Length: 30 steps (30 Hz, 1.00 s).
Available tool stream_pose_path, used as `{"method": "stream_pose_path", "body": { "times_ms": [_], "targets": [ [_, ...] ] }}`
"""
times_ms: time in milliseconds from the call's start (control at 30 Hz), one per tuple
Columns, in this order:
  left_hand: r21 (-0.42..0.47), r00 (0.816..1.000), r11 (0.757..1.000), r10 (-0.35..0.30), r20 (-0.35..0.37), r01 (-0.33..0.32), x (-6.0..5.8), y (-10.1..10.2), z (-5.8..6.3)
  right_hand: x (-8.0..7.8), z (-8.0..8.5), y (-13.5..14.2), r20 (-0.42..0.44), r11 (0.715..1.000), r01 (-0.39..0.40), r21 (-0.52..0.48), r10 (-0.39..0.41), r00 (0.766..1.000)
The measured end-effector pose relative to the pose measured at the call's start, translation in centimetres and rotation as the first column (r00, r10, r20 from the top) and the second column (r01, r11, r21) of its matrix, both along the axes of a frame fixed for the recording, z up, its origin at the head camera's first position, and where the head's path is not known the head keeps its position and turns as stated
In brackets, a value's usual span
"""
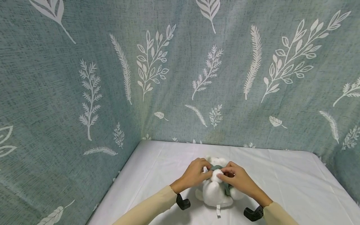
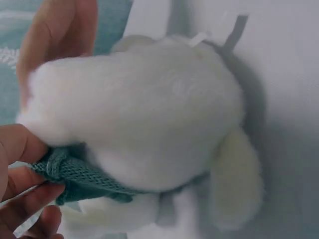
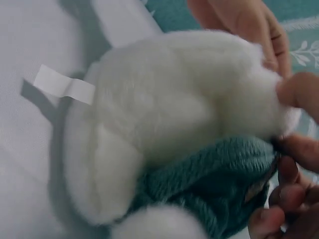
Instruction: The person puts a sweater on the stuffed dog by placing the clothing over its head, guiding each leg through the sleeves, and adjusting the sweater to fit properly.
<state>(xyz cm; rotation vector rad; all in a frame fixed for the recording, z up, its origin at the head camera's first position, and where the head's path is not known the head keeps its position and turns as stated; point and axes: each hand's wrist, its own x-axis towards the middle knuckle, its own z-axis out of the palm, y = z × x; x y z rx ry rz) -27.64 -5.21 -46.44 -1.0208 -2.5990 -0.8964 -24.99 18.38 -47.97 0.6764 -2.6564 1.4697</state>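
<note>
White plush toy (image 1: 214, 194) sits at about 5 o'clock in your head view, on the white cloth (image 1: 166, 165), with a teal knitted piece (image 2: 94, 180) around its upper part. Your left hand (image 1: 195, 173) is at the toy's 10 o'clock, its thumb and fingertips pinching the knit's edge. Your right hand (image 1: 239, 180) is at 2 o'clock, fingers curled, grasping the knit's edge, thumb against white fur. A small round white part (image 1: 217, 176) of the toy lies between your hands. White tag (image 1: 218, 211) juts from the toy at its 6 o'clock. Black wrist devices: left one (image 1: 183, 202) toward 8, right one (image 1: 254, 213) toward 4. Leaf-printed blue-green drape (image 1: 230, 81) hangs beyond, at 12.
</note>
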Motion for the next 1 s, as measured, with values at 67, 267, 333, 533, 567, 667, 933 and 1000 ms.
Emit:
{"method": "stream_pose_path", "body": {
  "times_ms": [67,267,333,533,567,667,933,1000],
  "targets": [
    [0.006,1.000,1.000,0.007,-0.015,-0.007,0.0,0.1,0.1,-0.2,0.0,-0.2,-0.020,0.998,0.036,0.043,-0.035,0.999],
    [0.032,0.998,0.999,0.015,-0.068,-0.013,0.1,0.2,0.4,-0.4,-0.1,-0.9,-0.040,0.985,0.142,0.096,-0.139,0.989],
    [0.043,0.994,0.999,-0.003,-0.107,0.007,0.3,0.3,0.4,-0.4,-0.1,-1.3,-0.057,0.980,0.165,0.115,-0.159,0.986],
    [-0.039,0.977,0.996,-0.082,-0.198,0.076,0.6,0.6,0.4,-0.6,-0.4,-1.8,-0.094,0.954,0.253,0.159,-0.240,0.966],
    [-0.061,0.977,0.995,-0.094,-0.191,0.084,0.6,0.6,0.4,-0.6,-0.5,-1.8,-0.094,0.950,0.268,0.160,-0.256,0.962],
    [-0.078,0.987,0.991,-0.121,-0.109,0.112,0.4,0.5,0.8,-0.6,-0.6,-1.8,-0.083,0.943,0.296,0.153,-0.287,0.954],
    [-0.117,0.994,0.989,-0.082,0.067,0.090,-0.2,0.2,1.7,-0.5,-0.3,-1.3,0.017,0.969,0.227,0.093,-0.229,0.973],
    [-0.131,0.989,0.988,-0.069,0.130,0.086,-0.4,0.2,1.7,-0.5,-0.3,-1.1,0.047,0.972,0.216,0.088,-0.221,0.974]
  ]
}}
